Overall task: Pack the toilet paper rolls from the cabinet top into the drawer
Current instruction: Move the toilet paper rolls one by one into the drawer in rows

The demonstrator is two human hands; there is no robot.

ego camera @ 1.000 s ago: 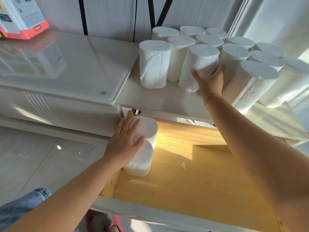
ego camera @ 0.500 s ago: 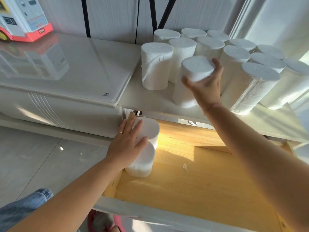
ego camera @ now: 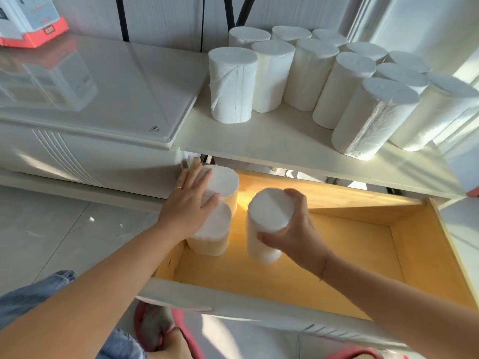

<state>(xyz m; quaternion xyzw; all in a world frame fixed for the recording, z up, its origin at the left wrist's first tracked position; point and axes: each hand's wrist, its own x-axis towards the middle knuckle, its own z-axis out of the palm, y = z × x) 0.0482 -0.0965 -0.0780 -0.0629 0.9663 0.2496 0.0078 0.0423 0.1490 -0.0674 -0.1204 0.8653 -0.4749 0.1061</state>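
Note:
Several white toilet paper rolls (ego camera: 324, 73) stand upright on the white cabinet top (ego camera: 272, 141). Below it the wooden drawer (ego camera: 350, 255) is pulled open. Two rolls (ego camera: 223, 182) stand in its back left corner, and my left hand (ego camera: 189, 206) lies flat on their tops, fingers spread. My right hand (ego camera: 298, 229) grips another roll (ego camera: 267, 221) from the right side and holds it upright inside the drawer, just right of the two standing rolls.
A glossy white cabinet (ego camera: 90, 94) with a glass top sits at the left, carrying a white and red box (ego camera: 28, 24). The drawer's white front edge (ego camera: 233, 304) is nearest me. My jeans and pink slippers (ego camera: 160, 330) show below it.
My right hand lifted a roll off the cabinet top and brought it down into the drawer beside the two rolls. My left hand stayed on those two rolls.

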